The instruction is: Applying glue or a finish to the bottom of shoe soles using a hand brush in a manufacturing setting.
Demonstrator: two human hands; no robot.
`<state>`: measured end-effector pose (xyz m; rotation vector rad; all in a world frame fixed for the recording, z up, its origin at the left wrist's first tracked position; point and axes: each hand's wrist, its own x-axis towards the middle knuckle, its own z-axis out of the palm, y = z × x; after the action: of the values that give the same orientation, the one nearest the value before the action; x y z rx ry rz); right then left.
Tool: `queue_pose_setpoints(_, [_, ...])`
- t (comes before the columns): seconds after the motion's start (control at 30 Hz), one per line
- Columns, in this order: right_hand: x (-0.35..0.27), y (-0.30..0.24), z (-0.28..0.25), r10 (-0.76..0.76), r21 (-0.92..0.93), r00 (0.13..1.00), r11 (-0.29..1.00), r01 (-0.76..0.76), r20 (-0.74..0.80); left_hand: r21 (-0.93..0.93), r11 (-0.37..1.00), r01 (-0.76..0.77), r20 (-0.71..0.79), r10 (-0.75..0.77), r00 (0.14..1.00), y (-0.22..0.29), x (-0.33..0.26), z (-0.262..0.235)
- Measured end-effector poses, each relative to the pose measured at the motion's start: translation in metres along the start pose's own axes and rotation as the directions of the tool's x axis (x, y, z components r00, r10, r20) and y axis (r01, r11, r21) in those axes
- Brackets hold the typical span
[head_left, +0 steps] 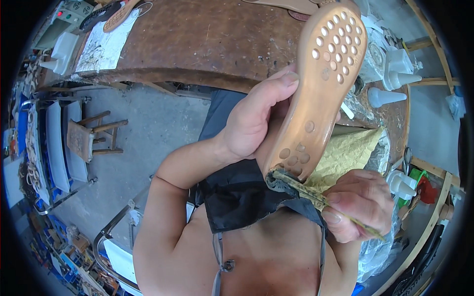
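Observation:
My left hand (256,118) grips a tan shoe sole (321,93) by its edge and holds it upright, tread side toward me, with round studs at toe and heel. My right hand (358,204) is shut on a thin, glue-stained stick or brush (321,197). The tip of the stick touches the heel end of the sole. Under the heel lies a dark apron (242,197) over my lap, and a yellow-gold sheet (348,153) sits behind the sole.
A brown worktable (197,39) curves across the top, with paper and another sole (118,15) at its left. White glue bottles (395,74) stand at the right. A small wooden stool (91,135) and a blue-white rack (54,148) stand on the grey floor at left.

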<state>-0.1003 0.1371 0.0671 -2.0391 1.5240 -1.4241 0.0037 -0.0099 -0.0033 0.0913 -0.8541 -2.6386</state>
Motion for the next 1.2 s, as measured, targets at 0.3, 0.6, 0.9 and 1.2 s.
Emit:
queue_pose_setpoints(0.3, [0.023,-0.001,-0.007,0.437,0.288,0.838,0.891,-0.352,-0.326,0.122,0.992,0.009,-0.066,-0.001,0.998,0.005,-0.004,0.015])
queue_pose_setpoints(0.6, [0.010,0.008,0.005,-0.080,0.038,0.994,0.996,0.083,-0.074,0.017,1.000,-0.024,-0.084,0.025,0.996,0.006,-0.001,0.004])
queue_pose_setpoints(0.9, [0.030,0.025,-0.018,-0.203,0.236,0.969,0.957,0.167,0.142,-0.020,0.979,0.201,0.022,-0.201,0.979,-0.004,0.007,0.002])
queue_pose_setpoints(1.2, [0.023,0.016,-0.005,-0.150,0.115,0.988,0.982,0.152,-0.019,-0.035,0.995,0.096,-0.005,-0.096,0.995,0.004,0.003,0.008])
